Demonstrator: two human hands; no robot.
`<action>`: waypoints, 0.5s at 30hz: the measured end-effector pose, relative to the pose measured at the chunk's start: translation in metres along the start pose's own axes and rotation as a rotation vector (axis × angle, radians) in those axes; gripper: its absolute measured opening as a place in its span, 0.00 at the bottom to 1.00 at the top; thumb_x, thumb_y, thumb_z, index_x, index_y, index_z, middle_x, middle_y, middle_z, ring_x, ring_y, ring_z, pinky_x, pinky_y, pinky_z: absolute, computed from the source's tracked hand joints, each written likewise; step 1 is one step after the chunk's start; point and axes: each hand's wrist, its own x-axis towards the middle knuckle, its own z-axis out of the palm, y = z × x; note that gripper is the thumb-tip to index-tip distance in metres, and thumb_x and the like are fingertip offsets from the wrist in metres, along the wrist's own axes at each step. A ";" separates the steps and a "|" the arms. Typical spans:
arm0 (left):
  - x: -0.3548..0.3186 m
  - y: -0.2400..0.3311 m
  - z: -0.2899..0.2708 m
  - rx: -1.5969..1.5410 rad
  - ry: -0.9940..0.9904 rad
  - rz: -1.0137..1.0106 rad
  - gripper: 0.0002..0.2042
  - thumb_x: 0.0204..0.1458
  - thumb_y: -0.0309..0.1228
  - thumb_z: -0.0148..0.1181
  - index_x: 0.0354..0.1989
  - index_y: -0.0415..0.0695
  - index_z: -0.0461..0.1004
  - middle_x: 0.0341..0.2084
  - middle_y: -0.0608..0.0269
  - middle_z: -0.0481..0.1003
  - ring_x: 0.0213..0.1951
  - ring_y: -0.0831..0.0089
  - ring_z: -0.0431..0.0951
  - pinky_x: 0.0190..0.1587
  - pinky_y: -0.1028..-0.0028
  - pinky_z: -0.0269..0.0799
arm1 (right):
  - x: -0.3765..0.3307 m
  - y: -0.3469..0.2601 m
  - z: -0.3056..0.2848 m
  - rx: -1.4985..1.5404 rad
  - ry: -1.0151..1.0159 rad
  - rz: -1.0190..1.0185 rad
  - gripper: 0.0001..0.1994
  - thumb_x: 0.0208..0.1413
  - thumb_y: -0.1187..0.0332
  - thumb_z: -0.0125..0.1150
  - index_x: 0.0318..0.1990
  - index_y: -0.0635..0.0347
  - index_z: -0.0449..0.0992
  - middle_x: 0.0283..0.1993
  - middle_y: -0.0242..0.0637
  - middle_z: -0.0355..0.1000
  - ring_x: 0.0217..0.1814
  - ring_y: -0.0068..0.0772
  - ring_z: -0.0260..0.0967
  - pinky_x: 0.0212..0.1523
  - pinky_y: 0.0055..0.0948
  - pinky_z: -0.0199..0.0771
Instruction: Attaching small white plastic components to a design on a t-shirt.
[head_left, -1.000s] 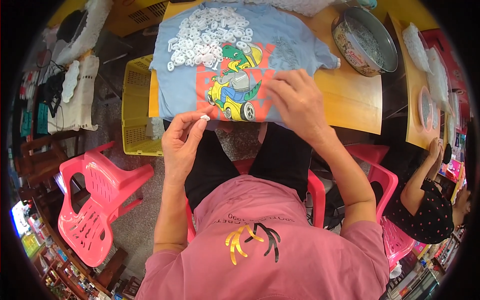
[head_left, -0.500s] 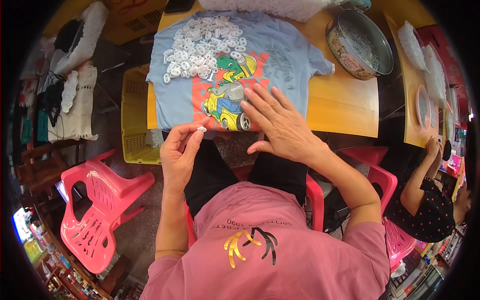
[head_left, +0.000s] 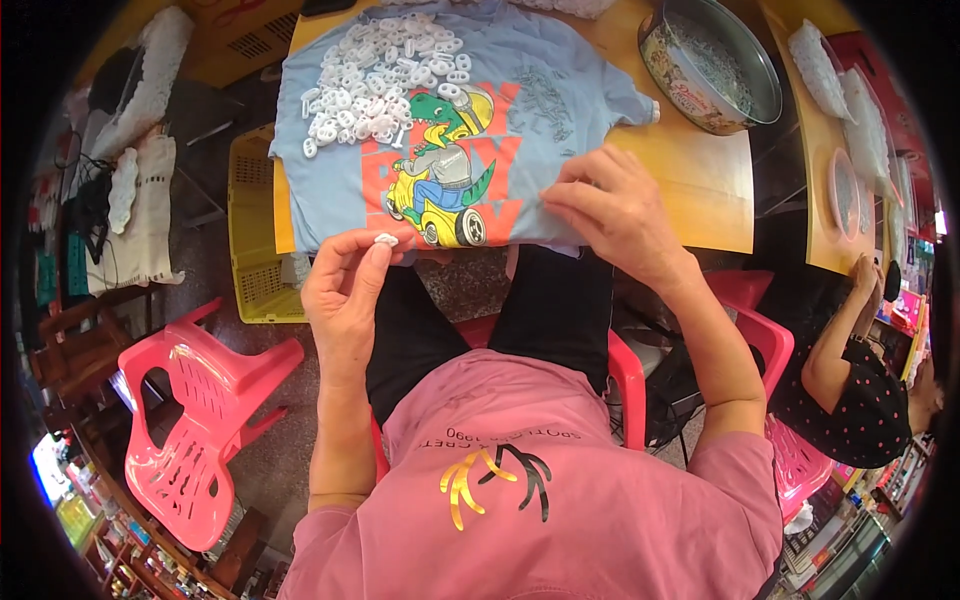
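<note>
Inspected at the counter (head_left: 700, 190): a blue shirt (head_left: 312, 205) lies flat over the wood, probably as a soft bed on which small parts will not roll or skid; the pile (head_left: 352, 92) of white pieces sits toward its far left and the dark bits (head_left: 545, 100) are spread at its far right, an arrangement that, in my judgement, keeps the two kinds from mixing; the tin (head_left: 672, 75) stands at the far right, beyond the shirt, presumably out of the hands' way; the left hand (head_left: 343, 285) has its grip closed on one white piece (head_left: 386, 240), pinched between thumb and forefinger at the shirt's near edge, a hold that seems chosen to leave the piece exposed and steady; the right hand (head_left: 622, 212) is over the shirt's near right part, fingers bent and drawn together (whether anything is between them cannot be told at this size). Compared with the frame half a second earlier: the right hand was then spread wide across the print (head_left: 440, 170), whereas it is now gathered in and off to the right, leaving more of the print uncovered; the left hand's pinch on the piece is unchanged.
</note>
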 end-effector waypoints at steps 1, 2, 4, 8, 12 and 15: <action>0.001 -0.002 0.002 -0.006 -0.010 -0.009 0.06 0.61 0.23 0.54 0.43 0.35 0.72 0.42 0.52 0.79 0.44 0.71 0.79 0.50 0.74 0.73 | -0.001 -0.002 0.002 0.004 -0.031 0.004 0.09 0.41 0.75 0.69 0.33 0.57 0.79 0.35 0.33 0.70 0.36 0.38 0.67 0.36 0.34 0.66; 0.002 -0.003 0.004 -0.012 -0.021 -0.017 0.06 0.61 0.23 0.54 0.43 0.35 0.72 0.40 0.53 0.79 0.43 0.72 0.79 0.49 0.74 0.73 | -0.001 -0.003 0.003 0.004 -0.029 0.005 0.09 0.41 0.75 0.69 0.33 0.57 0.79 0.35 0.33 0.70 0.36 0.38 0.67 0.36 0.34 0.66; 0.003 -0.001 0.011 -0.028 -0.035 -0.032 0.05 0.61 0.23 0.54 0.43 0.35 0.72 0.40 0.54 0.79 0.42 0.72 0.79 0.48 0.75 0.74 | -0.001 -0.004 0.004 -0.038 -0.058 -0.025 0.08 0.42 0.73 0.67 0.33 0.57 0.78 0.35 0.32 0.70 0.36 0.37 0.67 0.36 0.33 0.66; 0.006 0.002 0.024 -0.098 -0.113 -0.074 0.05 0.61 0.23 0.54 0.43 0.36 0.72 0.38 0.54 0.79 0.40 0.73 0.79 0.45 0.75 0.75 | 0.004 -0.007 0.003 -0.094 -0.109 -0.067 0.08 0.43 0.73 0.66 0.32 0.57 0.75 0.34 0.33 0.69 0.36 0.37 0.67 0.36 0.34 0.66; 0.012 0.000 0.034 -0.218 -0.114 -0.205 0.06 0.61 0.27 0.56 0.42 0.38 0.72 0.37 0.53 0.80 0.37 0.71 0.81 0.41 0.75 0.76 | 0.008 -0.010 0.006 -0.162 -0.174 -0.036 0.09 0.43 0.73 0.65 0.32 0.57 0.72 0.33 0.35 0.68 0.35 0.38 0.67 0.35 0.34 0.67; 0.016 -0.001 0.038 -0.291 -0.120 -0.265 0.07 0.60 0.29 0.56 0.42 0.40 0.72 0.36 0.52 0.80 0.36 0.68 0.81 0.41 0.73 0.77 | 0.007 -0.010 0.006 -0.165 -0.148 -0.025 0.08 0.43 0.74 0.64 0.32 0.58 0.71 0.32 0.36 0.68 0.34 0.39 0.68 0.34 0.34 0.68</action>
